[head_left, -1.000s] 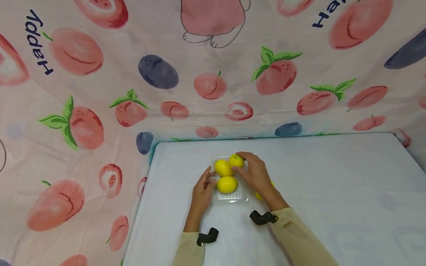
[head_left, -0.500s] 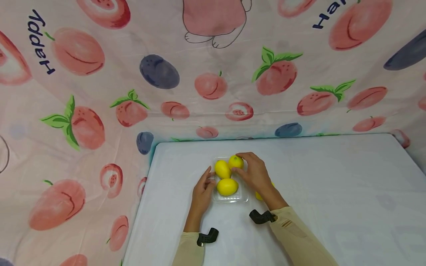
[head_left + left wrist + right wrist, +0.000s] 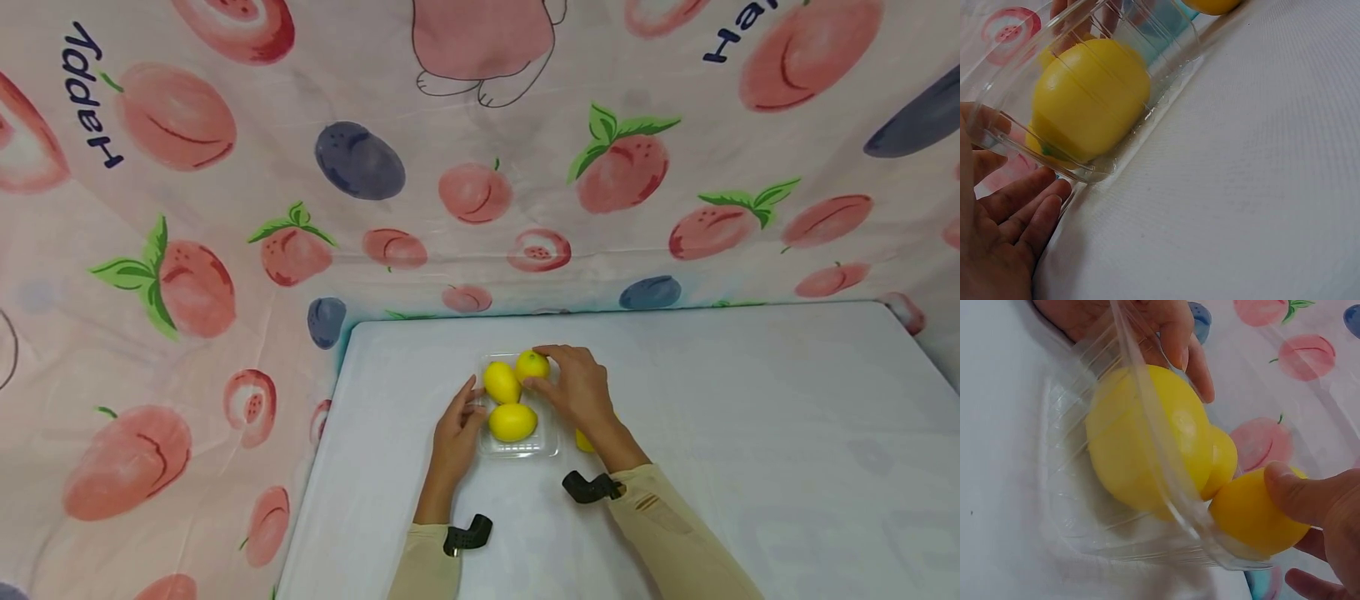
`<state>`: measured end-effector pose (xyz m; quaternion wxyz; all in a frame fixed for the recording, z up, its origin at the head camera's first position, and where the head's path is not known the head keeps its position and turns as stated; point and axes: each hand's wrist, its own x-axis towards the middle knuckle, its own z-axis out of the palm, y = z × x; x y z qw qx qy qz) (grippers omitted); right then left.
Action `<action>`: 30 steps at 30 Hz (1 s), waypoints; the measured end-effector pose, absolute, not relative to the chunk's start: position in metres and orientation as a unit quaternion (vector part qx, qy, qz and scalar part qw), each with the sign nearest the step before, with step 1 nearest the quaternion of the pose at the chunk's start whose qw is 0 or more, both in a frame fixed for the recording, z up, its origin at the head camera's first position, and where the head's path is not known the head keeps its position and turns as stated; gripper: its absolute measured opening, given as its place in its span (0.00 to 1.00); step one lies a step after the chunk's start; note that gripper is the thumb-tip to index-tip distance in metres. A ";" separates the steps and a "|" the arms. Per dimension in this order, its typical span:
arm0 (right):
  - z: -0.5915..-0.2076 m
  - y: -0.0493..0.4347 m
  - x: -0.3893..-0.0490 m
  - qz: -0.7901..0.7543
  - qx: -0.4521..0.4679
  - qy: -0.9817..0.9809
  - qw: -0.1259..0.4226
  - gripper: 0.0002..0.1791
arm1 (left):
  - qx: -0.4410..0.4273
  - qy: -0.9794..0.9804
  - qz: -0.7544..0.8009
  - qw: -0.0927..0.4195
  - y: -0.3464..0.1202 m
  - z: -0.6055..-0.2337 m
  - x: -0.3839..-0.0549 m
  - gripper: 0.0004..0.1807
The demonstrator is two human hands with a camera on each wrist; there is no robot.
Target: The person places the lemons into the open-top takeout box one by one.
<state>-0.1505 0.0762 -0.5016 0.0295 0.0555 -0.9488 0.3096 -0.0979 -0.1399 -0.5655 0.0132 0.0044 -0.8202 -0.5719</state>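
A clear plastic box (image 3: 546, 440) stands on the white table with three yellow lemons in it. One lemon (image 3: 512, 422) lies at the near end, a second (image 3: 502, 382) is behind it on the left, and the third lemon (image 3: 532, 366) sits at the far right corner. My right hand (image 3: 581, 387) holds this third one between thumb and fingers; the right wrist view shows that lemon (image 3: 1254, 512) at the box's rim. My left hand (image 3: 456, 429) touches the box's left side, its fingers (image 3: 1038, 219) mostly straight against the plastic wall.
Another lemon (image 3: 584, 442) lies on the table right of the box, partly hidden by my right wrist. Fruit-print cloth (image 3: 465, 200) hangs behind and to the left of the table (image 3: 750, 433). Each wrist wears a black camera mount (image 3: 591, 489).
The near lemon has shifted slightly toward me and the left one has turned a little. The lemon in my right hand has settled slightly lower in the box. My left hand stays in place.
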 end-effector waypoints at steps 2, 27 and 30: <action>-0.503 0.076 -0.150 0.306 0.054 -0.950 0.021 0.31 | 0.006 -0.820 -0.572 0.010 -0.140 -0.566 -0.098 0.30; -0.505 0.079 -0.151 0.318 0.050 -0.947 -0.010 0.33 | 0.004 -0.823 -0.569 0.008 -0.140 -0.566 -0.098 0.29; -0.504 0.079 -0.151 0.322 0.057 -0.945 -0.019 0.34 | 0.007 -0.825 -0.566 0.007 -0.140 -0.566 -0.098 0.30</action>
